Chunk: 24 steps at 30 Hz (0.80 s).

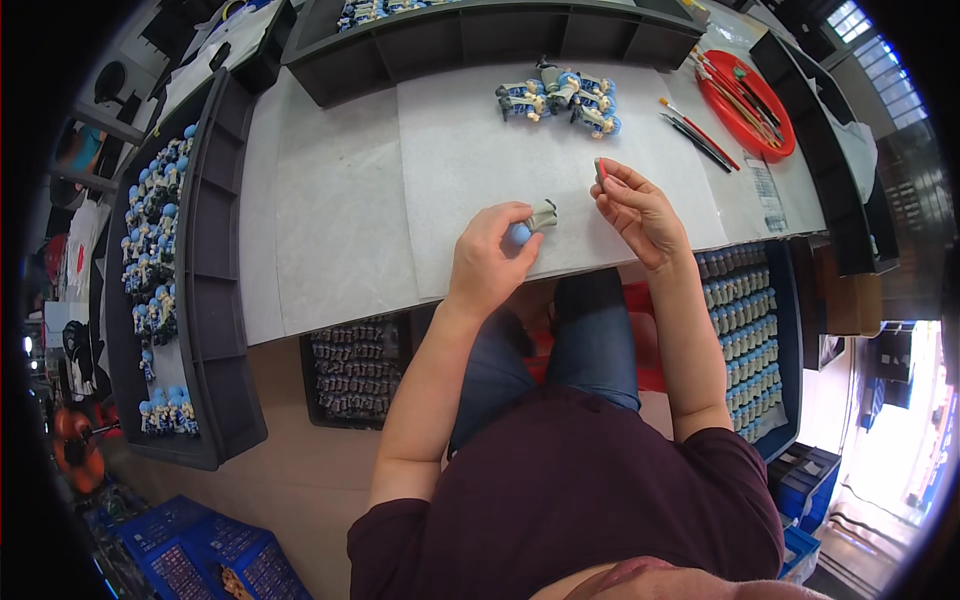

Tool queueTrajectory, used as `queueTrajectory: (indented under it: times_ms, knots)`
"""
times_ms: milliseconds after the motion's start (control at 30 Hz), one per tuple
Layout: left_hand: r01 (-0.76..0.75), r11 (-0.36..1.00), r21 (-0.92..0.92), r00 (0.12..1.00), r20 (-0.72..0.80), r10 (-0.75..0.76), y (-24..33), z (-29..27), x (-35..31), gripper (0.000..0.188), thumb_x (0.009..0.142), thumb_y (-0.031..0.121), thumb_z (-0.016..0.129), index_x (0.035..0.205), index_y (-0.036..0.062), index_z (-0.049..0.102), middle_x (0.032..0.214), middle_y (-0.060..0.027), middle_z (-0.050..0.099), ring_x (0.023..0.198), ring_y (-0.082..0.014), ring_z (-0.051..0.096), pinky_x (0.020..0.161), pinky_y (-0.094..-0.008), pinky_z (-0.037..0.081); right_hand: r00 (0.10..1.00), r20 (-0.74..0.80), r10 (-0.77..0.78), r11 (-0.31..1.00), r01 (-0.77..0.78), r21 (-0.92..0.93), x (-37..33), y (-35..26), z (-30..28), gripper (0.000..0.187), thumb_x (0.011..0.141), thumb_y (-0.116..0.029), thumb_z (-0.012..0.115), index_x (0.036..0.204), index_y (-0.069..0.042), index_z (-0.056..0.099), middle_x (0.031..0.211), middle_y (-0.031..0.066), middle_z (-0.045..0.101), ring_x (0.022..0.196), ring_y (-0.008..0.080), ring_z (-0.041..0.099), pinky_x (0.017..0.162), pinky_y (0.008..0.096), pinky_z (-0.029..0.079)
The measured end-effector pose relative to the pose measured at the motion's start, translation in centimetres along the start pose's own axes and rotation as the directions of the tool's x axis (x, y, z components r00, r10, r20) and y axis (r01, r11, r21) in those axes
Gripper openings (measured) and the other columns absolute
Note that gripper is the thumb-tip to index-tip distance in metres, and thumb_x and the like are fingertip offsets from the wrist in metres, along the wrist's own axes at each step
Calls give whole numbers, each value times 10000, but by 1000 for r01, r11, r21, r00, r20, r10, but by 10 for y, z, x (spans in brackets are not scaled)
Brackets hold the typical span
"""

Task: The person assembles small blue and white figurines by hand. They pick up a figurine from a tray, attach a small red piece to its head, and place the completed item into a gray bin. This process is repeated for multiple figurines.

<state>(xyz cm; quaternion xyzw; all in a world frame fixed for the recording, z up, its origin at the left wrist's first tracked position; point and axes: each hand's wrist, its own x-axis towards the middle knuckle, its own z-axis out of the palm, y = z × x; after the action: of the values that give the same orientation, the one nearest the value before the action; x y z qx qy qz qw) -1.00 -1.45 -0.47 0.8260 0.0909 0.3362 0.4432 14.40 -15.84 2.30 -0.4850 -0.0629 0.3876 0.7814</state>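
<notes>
My left hand [483, 262] is closed around a small figurine [542, 215] with a round light-blue head and a grey-green body. The figurine lies tilted just above the white sheet [455, 150], and part of it is hidden by my fingers. To the right, my right hand [645, 218] pinches a small, slim red and dark-grey piece [600, 173] between thumb and fingertips. What kind of thing that piece is, I cannot make out. Beyond both hands lies a cluster of blue, white and dark painted figurines [565, 95] on the sheet.
Loose brushes [700, 140] lie beside a red tray [785, 125] of brushes at right. Grey crates stand at the back [490, 45] and left [215, 270], the left one holding finished-looking figurines. Below the table edge are a crate of unpainted-looking figurines [750, 330] and a dark tray [360, 370].
</notes>
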Motion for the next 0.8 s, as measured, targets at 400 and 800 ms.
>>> queueTrajectory:
  times_ms: [400, 800]
  knots:
    - [28, 999, -22, 998, 52, -26, -3, -2, 3, 255, 691, 76, 707, 914, 17, 599, 896, -109, 622, 817, -230, 606, 715, -300, 475, 908, 177, -380, 704, 408, -581, -5, 18, 27, 252, 789, -1, 621, 1037, 33, 593, 752, 48, 629, 730, 104, 596, 662, 229, 467]
    - [76, 993, -86, 997, 34, -73, -10, 1, 3, 239, 702, 87, 708, 905, 4, 613, 904, -112, 627, 825, -215, 607, 744, -296, 476, 784, 429, -448, 236, 567, -789, -6, 18, 55, 395, 723, 70, 617, 1106, 0, 548, 742, 80, 585, 659, 118, 576, 635, 248, 467]
